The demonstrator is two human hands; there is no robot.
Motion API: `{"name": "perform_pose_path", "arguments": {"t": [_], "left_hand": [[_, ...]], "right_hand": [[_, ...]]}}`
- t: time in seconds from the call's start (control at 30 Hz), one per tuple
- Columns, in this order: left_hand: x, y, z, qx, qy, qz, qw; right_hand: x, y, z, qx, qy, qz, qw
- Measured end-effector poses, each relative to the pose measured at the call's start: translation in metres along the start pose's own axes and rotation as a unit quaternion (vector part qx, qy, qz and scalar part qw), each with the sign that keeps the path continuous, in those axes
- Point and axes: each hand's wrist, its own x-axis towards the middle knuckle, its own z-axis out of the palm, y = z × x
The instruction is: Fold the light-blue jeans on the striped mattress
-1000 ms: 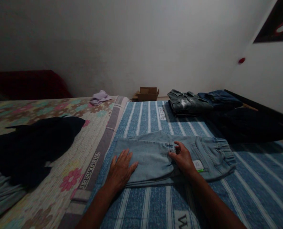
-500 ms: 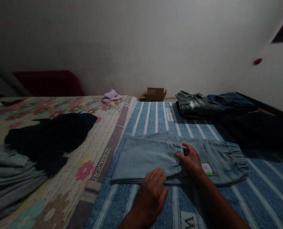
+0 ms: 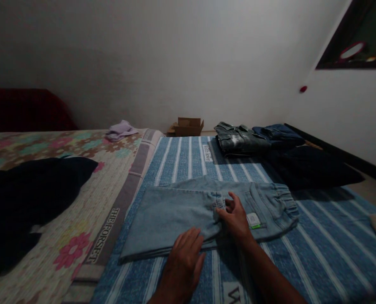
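A pair of light blue jeans (image 3: 175, 211) lies on the striped sheet, one leg folded back over the rest. The elastic waistband is at the right, and a white and green tag (image 3: 253, 220) shows near the pocket. My right hand (image 3: 235, 215) has its thumb and curled fingers at the gathered leg cuff, gripping the denim there; its index finger stands a little apart. Flat and loosely spread, my left hand (image 3: 188, 253) rests at the near edge of the folded leg, fingertips on the cloth.
Folded dark grey denim (image 3: 241, 139), blue jeans (image 3: 279, 134) and a black garment (image 3: 311, 166) lie at the back right. A cardboard box (image 3: 188, 126) stands by the wall. On the floral bedding at left are a dark garment (image 3: 39, 190) and a lilac cloth (image 3: 121, 130).
My view has turned to the right, so things appear shifted left. Both hands keep about the same places on the jeans.
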Motion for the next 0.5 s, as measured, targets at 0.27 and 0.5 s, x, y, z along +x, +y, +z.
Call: {"name": "perform_pose_path", "arguments": {"t": [0.27,0.5], "left_hand": [[-0.002,0.011,0.003,-0.017,0.008,-0.007,1.000],[0.003,0.016,-0.010,-0.056,-0.023,-0.019,0.998]], "right_hand": [[0.008,-0.003,-0.004,0.028,-0.024,0.030,0.999],[0.008,-0.006,-0.006,-0.055,-0.022,0.000,0.998]]}}
